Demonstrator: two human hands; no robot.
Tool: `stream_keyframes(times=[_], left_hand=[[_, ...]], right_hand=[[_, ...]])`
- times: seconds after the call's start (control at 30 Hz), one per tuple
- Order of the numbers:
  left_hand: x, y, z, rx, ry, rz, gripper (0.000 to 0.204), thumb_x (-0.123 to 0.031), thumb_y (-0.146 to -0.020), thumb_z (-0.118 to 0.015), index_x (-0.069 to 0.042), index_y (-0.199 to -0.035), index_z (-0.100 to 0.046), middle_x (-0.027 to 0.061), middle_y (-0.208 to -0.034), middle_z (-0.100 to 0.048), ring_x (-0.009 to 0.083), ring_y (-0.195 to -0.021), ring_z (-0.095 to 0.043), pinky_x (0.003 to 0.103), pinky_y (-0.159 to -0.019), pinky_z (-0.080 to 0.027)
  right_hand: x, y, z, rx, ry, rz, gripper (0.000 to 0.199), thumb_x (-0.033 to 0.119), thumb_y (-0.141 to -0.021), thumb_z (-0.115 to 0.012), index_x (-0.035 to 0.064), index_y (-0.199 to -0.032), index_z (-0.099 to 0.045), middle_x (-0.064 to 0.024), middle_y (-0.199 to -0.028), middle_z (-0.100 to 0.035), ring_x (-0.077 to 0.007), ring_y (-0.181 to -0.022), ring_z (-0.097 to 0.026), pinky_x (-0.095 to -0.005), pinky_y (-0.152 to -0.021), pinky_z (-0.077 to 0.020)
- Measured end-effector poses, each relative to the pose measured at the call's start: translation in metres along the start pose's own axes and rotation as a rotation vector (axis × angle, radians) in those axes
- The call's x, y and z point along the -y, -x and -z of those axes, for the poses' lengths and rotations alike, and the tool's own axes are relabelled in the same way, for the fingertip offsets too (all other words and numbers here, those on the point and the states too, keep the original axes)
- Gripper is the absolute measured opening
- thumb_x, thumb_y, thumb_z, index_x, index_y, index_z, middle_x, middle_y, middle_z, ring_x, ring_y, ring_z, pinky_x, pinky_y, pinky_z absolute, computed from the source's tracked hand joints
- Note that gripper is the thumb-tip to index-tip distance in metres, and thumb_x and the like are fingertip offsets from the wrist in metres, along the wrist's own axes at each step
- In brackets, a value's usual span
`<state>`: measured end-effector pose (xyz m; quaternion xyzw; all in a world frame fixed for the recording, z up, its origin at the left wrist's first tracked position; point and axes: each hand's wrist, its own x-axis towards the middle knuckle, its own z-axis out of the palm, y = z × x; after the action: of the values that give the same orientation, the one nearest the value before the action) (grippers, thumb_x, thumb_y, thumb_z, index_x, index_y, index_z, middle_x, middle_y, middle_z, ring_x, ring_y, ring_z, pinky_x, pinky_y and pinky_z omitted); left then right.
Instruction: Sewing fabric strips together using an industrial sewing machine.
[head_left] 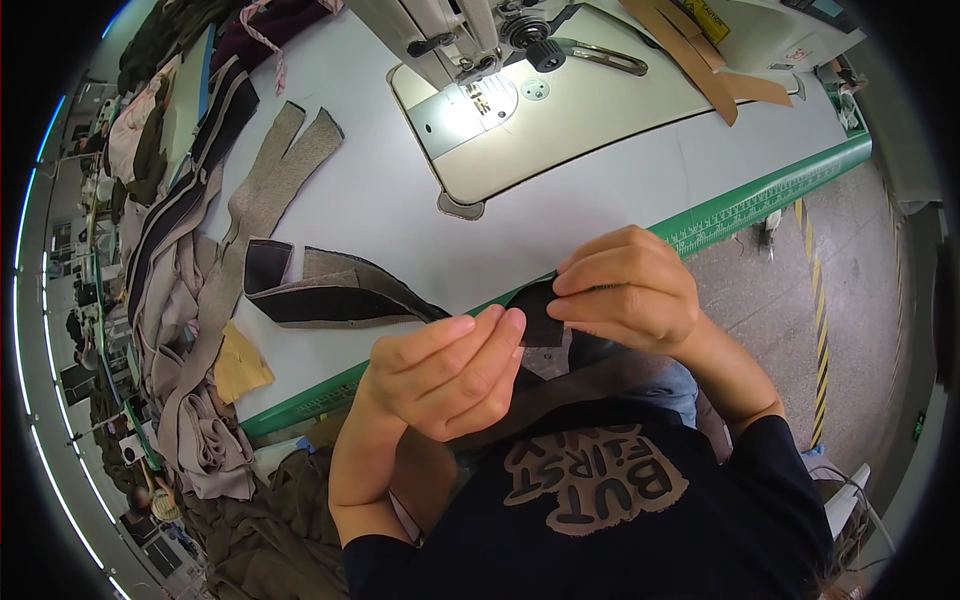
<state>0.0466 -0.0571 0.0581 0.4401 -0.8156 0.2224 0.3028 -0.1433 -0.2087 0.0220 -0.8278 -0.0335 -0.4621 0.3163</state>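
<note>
**Both hands pinch a dark fabric strip**

The left hand (445, 370) and right hand (625, 290) each pinch the dark fabric strip (540, 315) between thumb and fingertips. Beyond the grip, the strip trails leftward across the table (600, 200); the sewing machine (470, 40) stands farther off.

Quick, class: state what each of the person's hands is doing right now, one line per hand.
Left hand: closed, pinching the dark fabric strip.
Right hand: closed, pinching the same strip from the other side.
</note>
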Motion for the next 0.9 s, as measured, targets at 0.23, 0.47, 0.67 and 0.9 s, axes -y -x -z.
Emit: stream_keyframes(times=[0.23, 0.47, 0.67, 0.9], left_hand=[[-0.005, -0.007, -0.006, -0.016, 0.570, 0.610, 0.019, 0.004, -0.081, -0.078, -0.006, -0.089, -0.063, 0.0075, -0.098, -0.073, 0.0190, -0.089, -0.069, 0.032, -0.085, -0.054], [-0.013, -0.008, -0.004, -0.106, 1.038, 1.118, 0.015, 0.003, -0.088, -0.076, 0.001, -0.096, -0.063, 0.0143, -0.102, -0.069, 0.0165, -0.091, -0.066, 0.026, -0.080, -0.052], [-0.012, -0.005, -0.005, -0.106, 1.003, 1.038, 0.014, 0.003, -0.089, -0.076, 0.001, -0.096, -0.063, 0.0140, -0.104, -0.070, 0.0150, -0.091, -0.065, 0.027, -0.081, -0.052], [-0.008, -0.005, -0.006, -0.083, 0.897, 0.913, 0.014, 0.003, -0.089, -0.075, 0.000, -0.095, -0.063, 0.0133, -0.103, -0.072, 0.0187, -0.092, -0.067, 0.029, -0.084, -0.053]], right_hand=[[0.011, -0.007, 0.006, 0.089, -0.380, -0.482, 0.020, 0.004, -0.075, -0.086, 0.0027, -0.090, -0.072, -0.0085, -0.092, -0.071, -0.0236, -0.091, -0.068, -0.0332, -0.078, -0.0537], [0.020, -0.011, 0.007, 0.088, -0.538, -0.920, 0.019, -0.003, -0.076, -0.085, 0.0005, -0.088, -0.071, -0.0093, -0.091, -0.071, -0.0208, -0.090, -0.067, -0.0316, -0.080, -0.0521], [0.018, -0.010, 0.005, 0.087, -0.552, -0.938, 0.020, -0.003, -0.075, -0.086, 0.0002, -0.087, -0.070, -0.0088, -0.091, -0.071, -0.0203, -0.089, -0.066, -0.0312, -0.080, -0.0518], [0.018, -0.010, 0.005, 0.093, -0.557, -0.953, 0.022, -0.001, -0.074, -0.088, 0.0003, -0.087, -0.070, -0.0079, -0.090, -0.071, -0.0198, -0.089, -0.066, -0.0310, -0.080, -0.0515]])
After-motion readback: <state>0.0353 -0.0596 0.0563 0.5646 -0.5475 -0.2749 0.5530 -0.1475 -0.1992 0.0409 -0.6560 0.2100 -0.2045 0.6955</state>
